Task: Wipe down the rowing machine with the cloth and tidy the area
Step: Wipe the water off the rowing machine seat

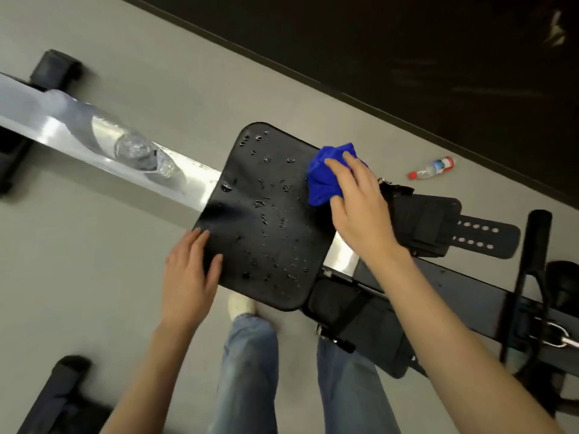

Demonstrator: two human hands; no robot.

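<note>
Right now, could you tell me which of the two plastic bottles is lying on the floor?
The small bottle with the red cap, beyond the right hand; the clear bottle rests on the rail.

Seat (266,214): black, speckled with clear droplets. Cloth (326,177): solid bright blue. Rail (103,136): brushed silver. Foot strap (482,238): black with two rows of pale holes. Floor (109,245): plain grey. Bottle (432,168) on the floor: clear, red cap, red-and-white label. Jeans (250,371): faded blue.
</note>
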